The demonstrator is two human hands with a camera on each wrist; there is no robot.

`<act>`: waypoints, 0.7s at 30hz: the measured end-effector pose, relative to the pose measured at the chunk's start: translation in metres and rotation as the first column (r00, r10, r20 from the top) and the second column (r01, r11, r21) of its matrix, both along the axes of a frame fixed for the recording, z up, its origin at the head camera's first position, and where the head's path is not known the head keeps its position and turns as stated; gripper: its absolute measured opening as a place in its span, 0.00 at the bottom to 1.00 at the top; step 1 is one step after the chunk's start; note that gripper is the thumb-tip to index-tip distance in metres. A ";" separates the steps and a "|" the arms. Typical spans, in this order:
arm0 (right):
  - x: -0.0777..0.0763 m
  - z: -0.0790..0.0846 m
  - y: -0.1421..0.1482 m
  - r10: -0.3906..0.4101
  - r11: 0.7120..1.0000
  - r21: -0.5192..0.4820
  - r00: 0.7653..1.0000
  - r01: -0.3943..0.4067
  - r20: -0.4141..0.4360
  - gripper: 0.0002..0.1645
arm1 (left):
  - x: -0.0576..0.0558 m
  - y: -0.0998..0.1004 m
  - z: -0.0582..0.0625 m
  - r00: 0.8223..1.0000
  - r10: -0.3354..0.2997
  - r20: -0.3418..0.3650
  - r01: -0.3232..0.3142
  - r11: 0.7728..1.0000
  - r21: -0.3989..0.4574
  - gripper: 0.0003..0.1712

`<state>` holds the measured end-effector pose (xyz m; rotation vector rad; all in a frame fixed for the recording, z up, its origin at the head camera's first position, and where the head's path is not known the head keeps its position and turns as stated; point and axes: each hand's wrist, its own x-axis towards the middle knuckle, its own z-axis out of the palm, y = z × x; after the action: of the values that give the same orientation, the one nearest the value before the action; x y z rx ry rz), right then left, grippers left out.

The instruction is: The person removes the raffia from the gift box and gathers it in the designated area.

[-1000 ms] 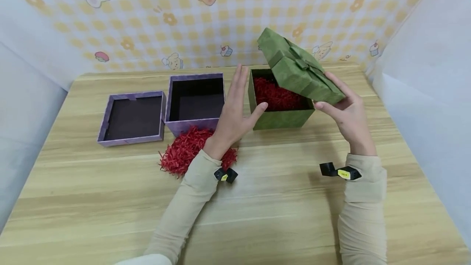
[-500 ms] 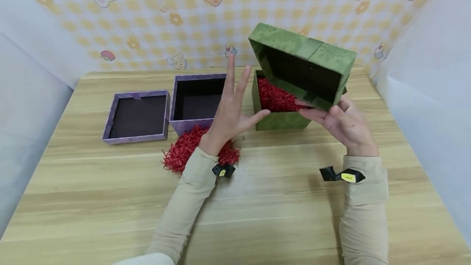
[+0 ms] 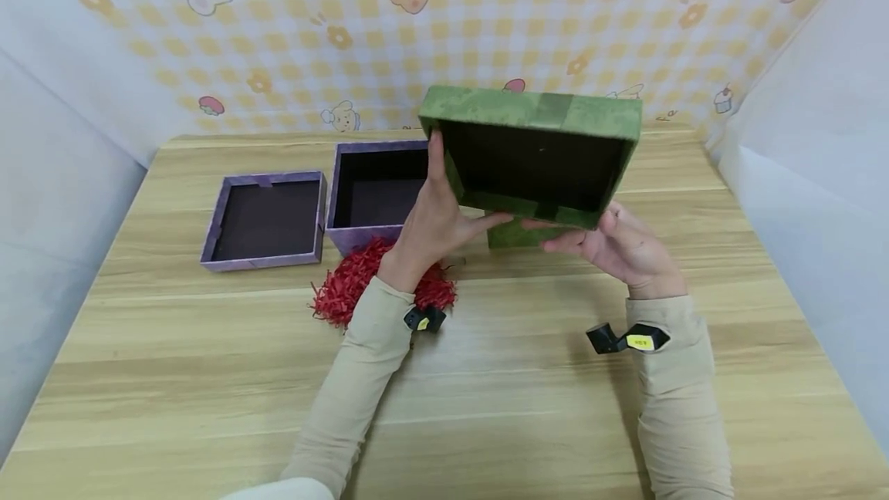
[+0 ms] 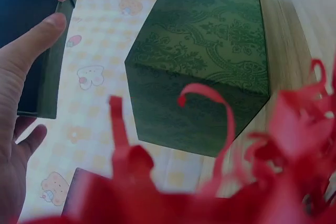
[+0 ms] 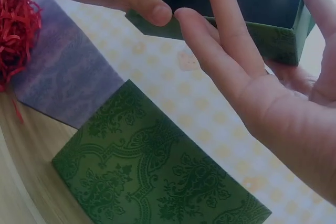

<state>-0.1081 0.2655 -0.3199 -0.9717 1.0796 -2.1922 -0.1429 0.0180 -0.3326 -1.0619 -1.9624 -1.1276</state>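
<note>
Both hands hold a green box lid in the air, its dark inside turned toward me. My left hand is at its left end, one finger along the side and the thumb by the lower edge. At the lower right corner, my right hand grips the lid, with fingers reaching along the lower edge. Beneath stands the green box, mostly hidden by the lid in the head view. Its patterned outer walls show in the left wrist view, the box apart from the lid.
Left of the green box stands an open purple box, with a purple lid lying inside up beside it. A heap of red shredded paper lies in front, partly under my left forearm. A checked cloth hangs behind the wooden table.
My right hand has turned the green lid from bow side to inside view and brought it left and lower. The left hand, earlier free of it, now holds its left end.
</note>
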 end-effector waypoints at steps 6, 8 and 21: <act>-0.003 -0.004 -0.002 0.097 0.993 -0.075 0.995 -0.096 0.021 0.32 | -0.004 -0.001 0.003 0.997 -0.077 -0.003 0.077 0.997 0.024 0.86; -0.003 -0.004 -0.002 0.110 0.990 -0.089 0.993 -0.107 0.031 0.32 | -0.005 0.000 0.005 0.996 -0.094 0.008 0.093 0.995 0.044 0.85; -0.003 -0.004 0.001 0.063 0.997 -0.048 0.998 -0.061 0.032 0.33 | -0.005 0.002 0.005 0.993 -0.110 0.041 0.107 0.992 0.070 0.84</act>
<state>-0.1106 0.2670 -0.3237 -0.9718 0.9736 -2.1851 -0.1477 0.0203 -0.3276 -1.1276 -1.9061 -1.2771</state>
